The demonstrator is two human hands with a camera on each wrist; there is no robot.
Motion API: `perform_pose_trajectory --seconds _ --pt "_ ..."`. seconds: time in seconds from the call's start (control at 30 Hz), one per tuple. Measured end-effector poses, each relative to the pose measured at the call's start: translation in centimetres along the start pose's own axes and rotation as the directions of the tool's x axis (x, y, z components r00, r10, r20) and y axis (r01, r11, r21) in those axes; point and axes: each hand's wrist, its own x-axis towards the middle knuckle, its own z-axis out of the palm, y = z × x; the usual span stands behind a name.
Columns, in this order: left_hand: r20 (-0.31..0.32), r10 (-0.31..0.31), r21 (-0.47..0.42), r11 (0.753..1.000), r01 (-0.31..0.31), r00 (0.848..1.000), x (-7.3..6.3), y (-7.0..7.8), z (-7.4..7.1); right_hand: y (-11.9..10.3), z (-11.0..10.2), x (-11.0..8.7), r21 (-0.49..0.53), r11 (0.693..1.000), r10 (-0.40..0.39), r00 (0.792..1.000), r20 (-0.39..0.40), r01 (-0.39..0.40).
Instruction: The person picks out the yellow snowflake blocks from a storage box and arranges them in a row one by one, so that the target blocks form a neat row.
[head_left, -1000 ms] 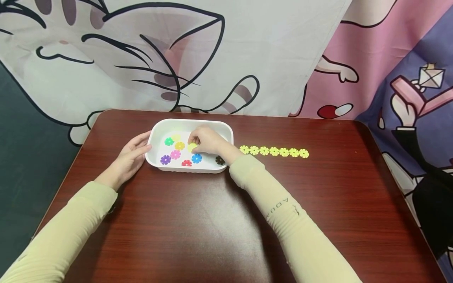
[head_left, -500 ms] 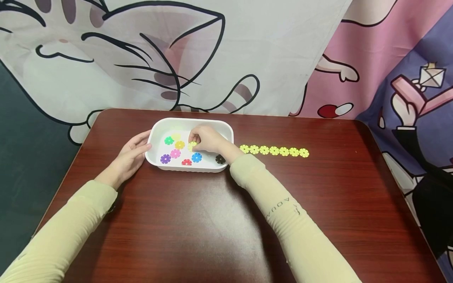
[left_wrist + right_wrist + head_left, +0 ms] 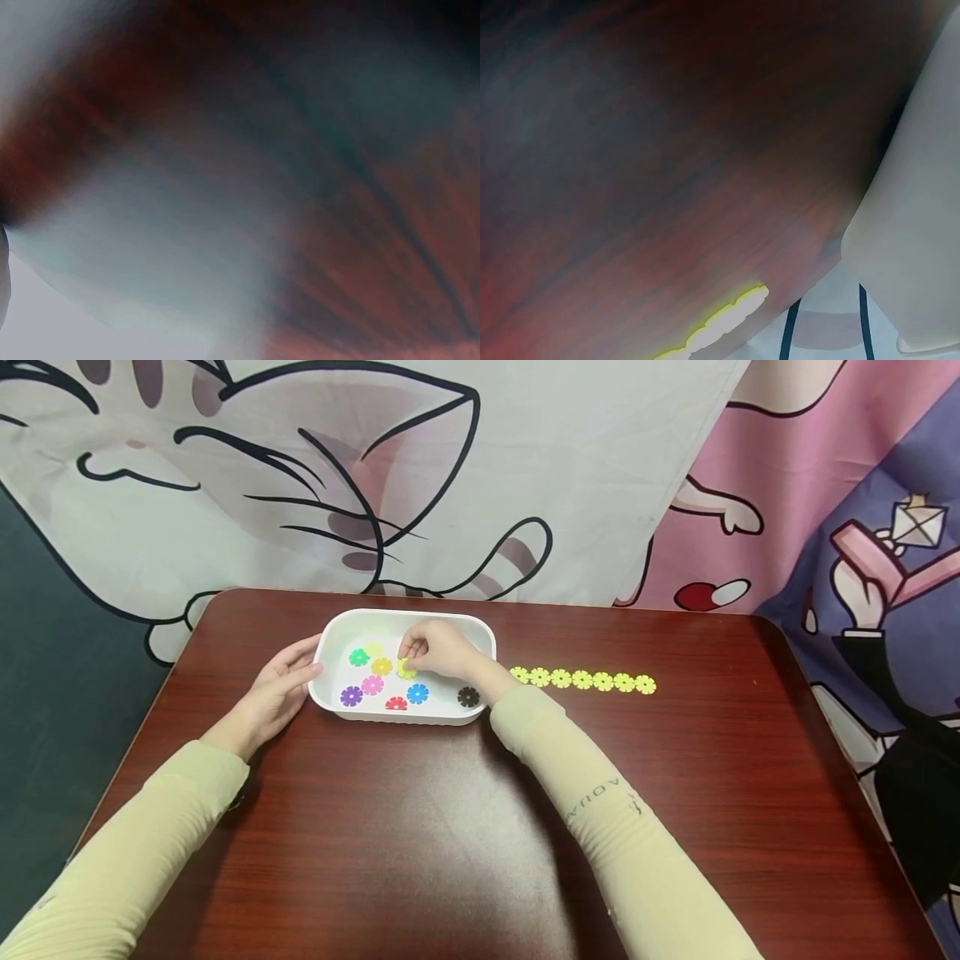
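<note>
In the head view, a white plastic tray (image 3: pixel 375 717) stands on the table. It holds several flower-shaped discs, among them a green disc (image 3: pixel 359 657), a pink disc (image 3: pixel 372 685), a purple disc (image 3: pixel 351 696), a blue disc (image 3: pixel 417 693) and a black disc (image 3: pixel 468 697). My left hand (image 3: pixel 273 692) holds the tray's left end, thumb at the rim. Inside the tray my right hand (image 3: pixel 438 650) pinches a yellow flower-shaped disc (image 3: pixel 406 669) between thumb and fingers. Beyond my right wrist lies a row of yellow flower discs (image 3: pixel 582 680), its left end near the tray.
The brown wooden table (image 3: pixel 360 827) stretches in front of the tray and off to the right. A cartoon cat curtain (image 3: pixel 585 468) hangs behind its far edge. Part of the tray's wall (image 3: pixel 922 225) fills the right of the right wrist view.
The pinched yellow disc and my right fingers have shifted slightly up and left inside the tray. My left hand stays at the tray's left end.
</note>
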Motion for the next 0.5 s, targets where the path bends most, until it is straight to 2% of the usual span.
perform_pose_trajectory --seconds 0.23,0.5 --pt "-0.011 -0.022 0.015 1.0 0.022 1.0 -0.08 0.2 0.08 -0.27 -0.26 -0.25 0.145 0.989 0.009 0.997 -0.071 0.001" --pt "-0.035 -0.063 0.06 0.996 0.065 0.997 -0.05 0.2 0.15 -0.87 -0.76 -0.82 0.294 0.955 0.014 0.982 -0.187 0.043"
